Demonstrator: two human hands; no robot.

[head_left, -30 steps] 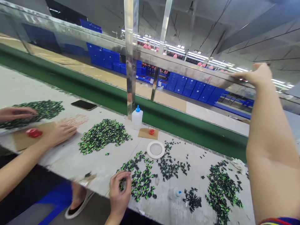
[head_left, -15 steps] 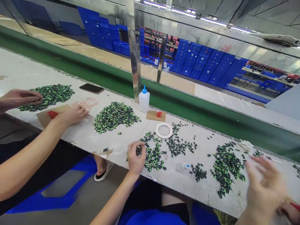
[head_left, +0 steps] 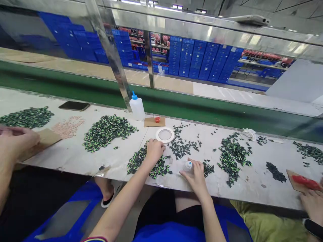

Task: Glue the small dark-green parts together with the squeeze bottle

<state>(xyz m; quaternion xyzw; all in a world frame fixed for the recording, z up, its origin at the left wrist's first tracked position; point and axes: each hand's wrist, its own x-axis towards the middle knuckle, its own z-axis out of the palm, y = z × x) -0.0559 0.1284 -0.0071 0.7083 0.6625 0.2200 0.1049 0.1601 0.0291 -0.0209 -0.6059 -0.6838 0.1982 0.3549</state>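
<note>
My left hand is over the upper edge of a pile of small black-and-green pieces, just below a roll of white tape. Its fingers are curled down and together, and whatever they hold is hidden. With thumb and fingers my right hand grips a small white squeeze bottle, its blue tip pointing up toward me. Small dark pieces lie just right of that hand. A looser scatter of dark pieces spreads above, between the tape and the bottle.
A larger bottle with a blue nozzle stands by the metal post, beside cardboard with a red cap. More piles lie either side. Co-workers' hands are at both ends; a phone lies at left.
My right hand has come in from the far right and taken hold of the small bottle, which lay on its side. My left hand has turned down onto the pile. The view has swung right.
</note>
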